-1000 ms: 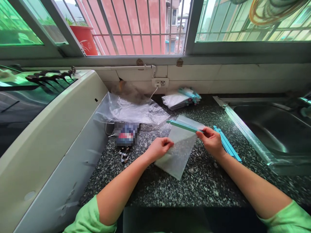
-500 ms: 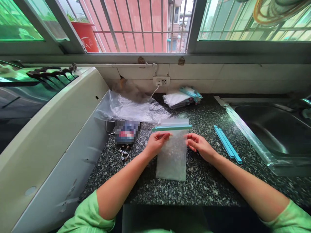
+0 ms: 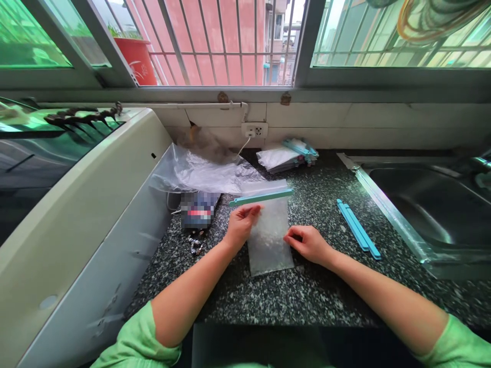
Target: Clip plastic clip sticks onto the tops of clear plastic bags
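A frosted clear plastic bag (image 3: 270,243) lies before me over the counter, tilted a little. Across its upper part sits a light-blue bag sealing clip (image 3: 268,195), with a strip of plastic showing above it. My left hand (image 3: 241,226) is closed, pinching the bag's left side just under the clip. Lower down, my right hand (image 3: 310,244) is closed with thumb and fingertips at the bag's right edge. To the right, a pair of loose blue clips (image 3: 357,228) lies side by side on the counter.
A stack of clipped bags (image 3: 282,156) rests near the wall socket (image 3: 256,130). Crumpled plastic sheeting (image 3: 215,174) and a blurred phone-like object (image 3: 200,209) with a beaded strap (image 3: 196,243) lie left. A stove (image 3: 126,153) stands at left, a steel sink (image 3: 418,204) at right.
The bag and clip have shifted left and slightly away, now tilted. My right hand has moved down the bag's right edge and closed its fingers; my left hand keeps its pinch.
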The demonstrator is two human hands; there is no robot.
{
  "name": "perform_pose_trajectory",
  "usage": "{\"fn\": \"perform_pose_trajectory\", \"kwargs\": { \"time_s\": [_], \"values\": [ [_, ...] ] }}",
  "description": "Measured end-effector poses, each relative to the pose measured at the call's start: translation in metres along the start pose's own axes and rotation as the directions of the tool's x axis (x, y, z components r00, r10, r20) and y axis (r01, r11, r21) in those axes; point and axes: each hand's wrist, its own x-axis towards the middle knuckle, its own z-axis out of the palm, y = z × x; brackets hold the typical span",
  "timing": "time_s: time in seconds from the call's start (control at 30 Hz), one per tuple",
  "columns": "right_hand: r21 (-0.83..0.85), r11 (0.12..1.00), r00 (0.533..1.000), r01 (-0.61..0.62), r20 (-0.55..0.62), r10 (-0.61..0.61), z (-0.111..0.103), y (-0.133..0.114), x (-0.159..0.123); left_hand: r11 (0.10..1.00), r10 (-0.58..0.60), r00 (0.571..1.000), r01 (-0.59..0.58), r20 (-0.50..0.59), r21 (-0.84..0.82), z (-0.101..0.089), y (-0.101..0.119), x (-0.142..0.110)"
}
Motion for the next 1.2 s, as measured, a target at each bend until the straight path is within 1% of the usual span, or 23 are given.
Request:
{"fn": "perform_pose_trajectory", "kwargs": {
  "time_s": [0.03, 0.1, 0.13, 0.2, 0.23, 0.3, 0.4, 0.47, 0.53, 0.63, 0.73, 0.8, 0.9, 1.03, 1.1, 1.2],
  "values": [
    [-0.015, 1.000, 0.999, 0.017, -0.037, -0.018, 0.000, 0.002, 0.001, 1.000, -0.001, 1.000, 0.001, 0.007, 0.012, -0.001, 0.000, 0.001],
    [-0.018, 0.999, 0.986, 0.035, -0.165, -0.038, -0.003, 0.006, 0.003, 0.999, -0.014, 1.000, 0.012, 0.028, 0.042, -0.002, 0.001, 0.003],
    [-0.014, 0.999, 0.968, 0.041, -0.248, -0.043, -0.004, 0.008, 0.005, 0.998, -0.029, 0.999, 0.027, 0.045, 0.058, -0.002, 0.000, 0.003],
    [-0.022, 0.998, 0.917, 0.057, -0.394, -0.061, -0.008, 0.012, 0.008, 0.993, -0.081, 0.992, 0.072, 0.098, 0.089, -0.001, -0.002, 0.003],
    [-0.036, 0.997, 0.895, 0.069, -0.440, -0.078, -0.010, 0.014, 0.009, 0.990, -0.106, 0.986, 0.094, 0.128, 0.103, 0.000, -0.003, 0.003],
    [-0.086, 0.991, 0.868, 0.099, -0.479, -0.129, -0.012, 0.017, 0.011, 0.986, -0.136, 0.974, 0.115, 0.180, 0.123, 0.001, -0.007, 0.001],
    [-0.191, 0.972, 0.854, 0.137, -0.475, -0.213, -0.015, 0.017, 0.012, 0.985, -0.135, 0.966, 0.107, 0.221, 0.133, 0.003, -0.011, 0.000],
    [-0.268, 0.953, 0.843, 0.141, -0.472, -0.257, -0.016, 0.018, 0.012, 0.986, -0.130, 0.961, 0.098, 0.246, 0.138, 0.002, -0.013, -0.001],
    [-0.351, 0.925, 0.832, 0.146, -0.462, -0.307, -0.018, 0.020, 0.013, 0.984, -0.125, 0.950, 0.083, 0.284, 0.157, 0.001, -0.014, 0.000],
    [-0.457, 0.869, 0.805, 0.189, -0.434, -0.404, -0.020, 0.024, 0.015, 0.978, -0.130, 0.935, 0.065, 0.329, 0.199, 0.000, -0.014, 0.000],
    [-0.507, 0.829, 0.769, 0.237, -0.424, -0.479, -0.021, 0.027, 0.016, 0.969, -0.133, 0.938, 0.055, 0.320, 0.241, 0.001, -0.012, 0.000],
    [-0.532, 0.810, 0.754, 0.249, -0.418, -0.506, -0.021, 0.027, 0.017, 0.964, -0.134, 0.943, 0.052, 0.306, 0.262, 0.001, -0.011, 0.001],
    [-0.577, 0.780, 0.756, 0.243, -0.391, -0.525, -0.021, 0.025, 0.016, 0.961, -0.160, 0.941, 0.079, 0.299, 0.266, 0.000, -0.012, 0.002],
    [-0.614, 0.749, 0.774, 0.248, -0.339, -0.535, -0.023, 0.023, 0.016, 0.955, -0.207, 0.934, 0.129, 0.291, 0.265, 0.000, -0.010, 0.009],
    [-0.625, 0.741, 0.783, 0.246, -0.322, -0.532, -0.027, 0.022, 0.019, 0.948, -0.235, 0.926, 0.151, 0.295, 0.280, 0.002, -0.004, 0.016],
    [-0.657, 0.722, 0.803, 0.217, -0.300, -0.515, -0.037, 0.021, 0.029, 0.928, -0.280, 0.903, 0.167, 0.326, 0.332, 0.006, 0.013, 0.031]
  ]
}}
